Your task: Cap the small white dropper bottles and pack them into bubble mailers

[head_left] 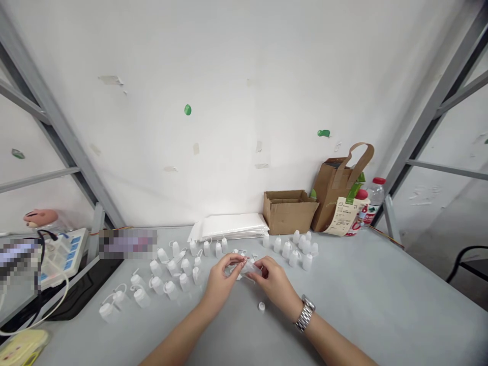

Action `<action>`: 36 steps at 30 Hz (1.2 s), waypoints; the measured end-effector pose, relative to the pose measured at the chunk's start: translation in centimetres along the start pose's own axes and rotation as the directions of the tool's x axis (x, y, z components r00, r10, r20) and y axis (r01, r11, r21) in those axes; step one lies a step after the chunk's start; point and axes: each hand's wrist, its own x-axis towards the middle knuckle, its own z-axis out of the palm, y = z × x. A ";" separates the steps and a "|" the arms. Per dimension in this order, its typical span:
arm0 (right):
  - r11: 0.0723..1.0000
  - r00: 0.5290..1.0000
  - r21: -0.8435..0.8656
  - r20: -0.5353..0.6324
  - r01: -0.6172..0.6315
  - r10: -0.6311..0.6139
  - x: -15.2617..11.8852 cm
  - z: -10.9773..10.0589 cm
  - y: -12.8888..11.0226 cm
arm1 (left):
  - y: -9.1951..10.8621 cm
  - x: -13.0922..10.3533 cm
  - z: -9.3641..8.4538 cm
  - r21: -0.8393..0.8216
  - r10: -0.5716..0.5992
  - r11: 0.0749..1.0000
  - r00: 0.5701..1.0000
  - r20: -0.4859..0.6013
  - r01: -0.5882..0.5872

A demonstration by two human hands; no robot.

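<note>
Between my two hands, just above the table, is a small translucent plastic bottle [250, 268], tilted on its side. My right hand [277, 285] is closed around its right part and wears a metal watch on the wrist. With the fingertips of my left hand [222, 280] I pinch the bottle's left end; any small part there is hidden by the fingers. A small white cap [261, 306] lies on the table just below my right hand. Behind my fingers are a few more white pieces, partly covered.
Several capped squeeze bottles [171, 290] stand to the left on the grey table [362, 305]; another group [293, 258] stands to the right. Behind are white envelopes [232, 225], an open cardboard box [290, 216], a paper bag [330, 188] and a water bottle [375, 198]. A power strip [66, 259] lies far left.
</note>
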 end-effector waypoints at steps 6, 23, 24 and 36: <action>0.999 0.999 0.053 -0.035 -0.007 0.009 -0.1 0.0 -0.6 | 0.5 -0.1 0.0 -0.040 -0.017 0.999 1.000 -0.003 0.016; 0.826 0.963 0.499 0.193 -0.262 0.189 -0.5 0.5 -2.1 | 1.8 -0.4 -0.5 -0.404 -0.167 0.888 0.972 0.165 0.221; 0.841 0.967 0.480 0.165 -0.250 0.194 -0.5 0.6 -2.0 | 1.9 -0.4 -0.5 -0.421 -0.173 0.877 0.970 0.173 0.231; 0.986 0.994 0.159 -0.105 0.044 -0.027 -1.3 1.3 -1.0 | 2.0 -0.7 -0.4 -0.453 -0.179 0.863 0.973 0.144 0.226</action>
